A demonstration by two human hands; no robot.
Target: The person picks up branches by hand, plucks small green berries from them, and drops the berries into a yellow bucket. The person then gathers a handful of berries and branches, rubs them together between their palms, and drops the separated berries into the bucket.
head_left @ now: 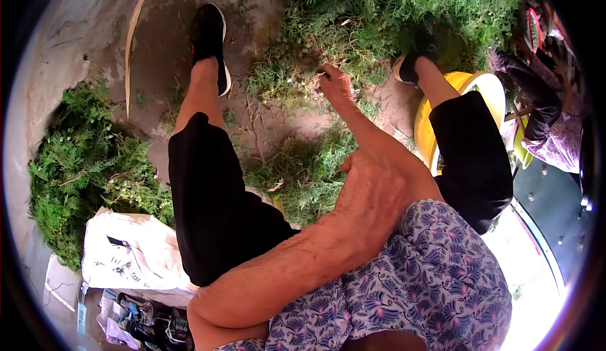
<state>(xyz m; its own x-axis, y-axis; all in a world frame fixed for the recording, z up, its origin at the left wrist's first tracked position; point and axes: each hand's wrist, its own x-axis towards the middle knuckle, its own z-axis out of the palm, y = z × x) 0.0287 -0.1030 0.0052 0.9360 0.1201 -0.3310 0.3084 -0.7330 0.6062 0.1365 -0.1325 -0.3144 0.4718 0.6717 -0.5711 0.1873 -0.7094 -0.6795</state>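
Note:
My right hand [336, 87] reaches down over the ground between my feet, by loose green sprigs [293, 76] that look like conifer cuttings. Its fingers are bent and appear apart, and I can make out nothing held in them. Across my body, my left hand [375, 177] rests against my right arm [388, 149] near the elbow, its fingers folded over it and partly hidden. More cuttings [309, 168] lie below the right hand, between my legs.
Green cuttings [391, 4] are heaped ahead, with another pile [95, 155] at left. A yellow tub [426, 127] stands beside my leg. Left are a white sack [132, 250], a pale wall [57, 54] and a long strip [132, 41]. Another person's sleeve [536, 92] shows at right.

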